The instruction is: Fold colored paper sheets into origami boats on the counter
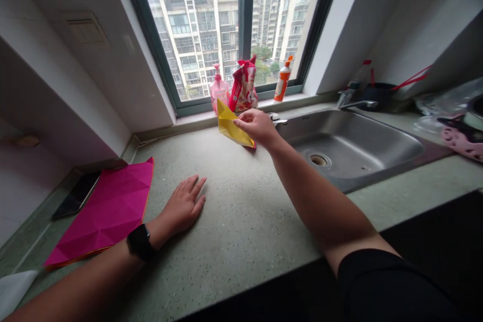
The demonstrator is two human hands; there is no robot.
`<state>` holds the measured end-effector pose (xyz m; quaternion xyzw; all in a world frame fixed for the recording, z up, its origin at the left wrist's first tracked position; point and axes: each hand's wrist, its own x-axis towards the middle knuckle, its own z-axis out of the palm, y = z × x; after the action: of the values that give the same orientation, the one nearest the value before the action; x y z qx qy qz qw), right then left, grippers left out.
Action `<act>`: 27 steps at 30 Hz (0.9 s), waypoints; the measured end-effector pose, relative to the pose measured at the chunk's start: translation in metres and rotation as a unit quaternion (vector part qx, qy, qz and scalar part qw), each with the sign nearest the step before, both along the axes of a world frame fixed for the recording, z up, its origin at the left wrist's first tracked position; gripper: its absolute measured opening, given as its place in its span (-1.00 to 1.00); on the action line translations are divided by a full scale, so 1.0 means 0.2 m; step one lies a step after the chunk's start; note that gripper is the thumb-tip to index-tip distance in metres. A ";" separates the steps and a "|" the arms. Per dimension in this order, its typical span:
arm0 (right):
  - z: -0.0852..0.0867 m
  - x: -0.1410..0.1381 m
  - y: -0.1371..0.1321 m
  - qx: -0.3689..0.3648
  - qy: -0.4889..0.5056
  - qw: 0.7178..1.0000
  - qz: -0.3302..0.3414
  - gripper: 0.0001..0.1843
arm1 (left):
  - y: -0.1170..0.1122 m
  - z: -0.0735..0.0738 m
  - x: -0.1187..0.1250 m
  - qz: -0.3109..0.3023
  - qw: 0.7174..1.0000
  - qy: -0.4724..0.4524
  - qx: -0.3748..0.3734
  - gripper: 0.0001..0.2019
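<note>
My right hand [257, 128] pinches a yellow folded paper [231, 126] near the back of the counter, between the window sill and the sink. The paper looks like a folded boat shape with pointed ends; a bit of pink or red shows under its right end. Flat on the countertop [226, 211] rests my left hand [186, 202], fingers stretched out and holding nothing. A creased magenta paper sheet [113, 201], with an orange edge showing beneath, lies to the left of that hand.
A dark phone [77, 195] lies partly under the magenta sheet. On the sill stand a pink pump bottle [219, 89], a red-and-white bag [244, 85] and an orange-and-white bottle [283, 80]. At right are a steel sink [354, 136], a faucet [356, 100] and a dark pot [378, 95].
</note>
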<state>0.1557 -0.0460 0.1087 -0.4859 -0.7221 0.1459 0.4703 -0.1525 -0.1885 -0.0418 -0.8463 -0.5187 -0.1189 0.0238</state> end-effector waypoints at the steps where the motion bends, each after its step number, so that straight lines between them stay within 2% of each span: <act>1: 0.01 0.03 0.01 0.028 0.011 0.999 -0.016 -0.81 | 0.02 0.01 0.02 -0.009 1.000 0.010 0.000 -0.40; 4: 0.04 0.12 0.05 0.100 0.026 0.993 -0.060 -0.82 | 0.12 0.02 0.12 -0.030 0.999 0.023 -0.002 -0.38; 6: 0.05 0.16 0.07 0.115 0.035 0.990 -0.079 -0.81 | 0.21 0.03 0.21 -0.045 0.999 0.019 -0.006 -0.37; 8: 0.05 0.19 0.09 0.111 0.043 0.989 -0.092 -0.79 | 0.32 0.04 0.32 -0.062 0.998 0.013 -0.015 -0.35; 11: 0.05 0.23 0.12 0.093 0.052 0.989 -0.103 -0.76 | 0.49 0.05 0.48 -0.053 0.999 -0.005 -0.001 -0.32; 13: 0.04 0.24 0.14 0.079 0.061 0.989 -0.105 -0.75 | 0.58 0.06 0.56 -0.054 0.998 -0.016 0.017 -0.35; 15: 0.03 0.25 0.15 0.065 0.071 0.990 -0.102 -0.75 | 0.66 0.08 0.63 -0.082 0.996 -0.014 0.021 -0.44; 21: 0.01 0.27 0.16 0.027 0.063 0.993 -0.100 -0.73 | 0.82 0.11 0.73 -0.130 0.990 -0.007 0.051 -0.57; 27: -0.01 0.27 0.18 -0.015 0.042 0.992 -0.119 -0.76 | 0.89 0.10 0.75 -0.191 0.979 -0.007 0.072 -0.61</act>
<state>0.2089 -0.0090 0.1073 -0.5689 -0.6362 0.1200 0.5071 -0.0031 -0.0102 -0.0228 -0.9251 -0.3376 -0.1640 0.0582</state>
